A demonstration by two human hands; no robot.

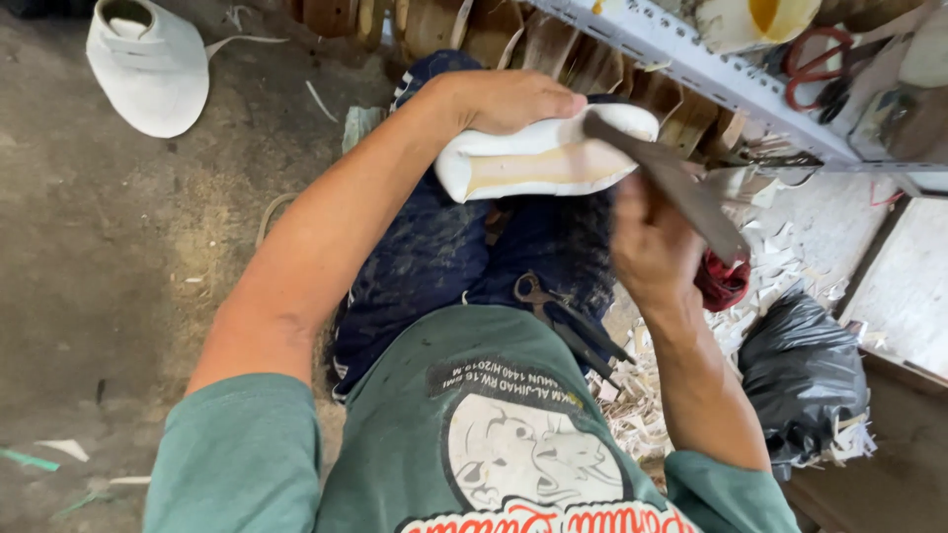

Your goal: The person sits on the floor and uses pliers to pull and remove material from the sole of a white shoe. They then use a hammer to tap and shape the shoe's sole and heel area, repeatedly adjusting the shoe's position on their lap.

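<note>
Head view: the left hand (509,99) presses a white shoe upper (538,158), sole side up, onto the lap, fingers curled over it; the right hand (652,247), fingers closed, grips a dark flat tool (662,173) touching the shoe's toe

A worker in a green short-sleeved cotton T-shirt (395,444) with a round white animal emblem and red lettering on the chest, and dark navy trousers (434,266) dusted with pale scuffs; both forearms bare below the sleeves.
</note>
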